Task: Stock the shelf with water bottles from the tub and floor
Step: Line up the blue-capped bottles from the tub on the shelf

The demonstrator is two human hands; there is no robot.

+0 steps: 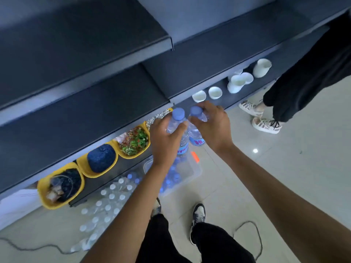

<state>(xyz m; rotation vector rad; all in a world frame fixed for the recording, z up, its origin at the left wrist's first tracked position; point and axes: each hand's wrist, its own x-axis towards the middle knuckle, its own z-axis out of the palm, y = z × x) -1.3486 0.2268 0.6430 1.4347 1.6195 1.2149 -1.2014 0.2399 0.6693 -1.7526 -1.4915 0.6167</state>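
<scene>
My left hand [167, 137] grips a clear water bottle [179, 130] with a blue cap just below its neck. My right hand [210, 124] grips a second blue-capped bottle [196, 133] right beside the first. Both bottles are upright in the air, in front of the dark shelf [95, 111]. Below them on the floor stands a clear plastic tub [191, 171] holding several blue-capped bottles. To its left a pack of white-capped bottles [106, 202] lies on the floor.
Yellow bins [60, 183] with assorted goods line the lowest shelf at left. White bowls and cups [235, 84] stand on the shelf at right. Another person's legs and sandals [264, 118] stand at right. A cable [254, 236] runs across the tiled floor by my feet.
</scene>
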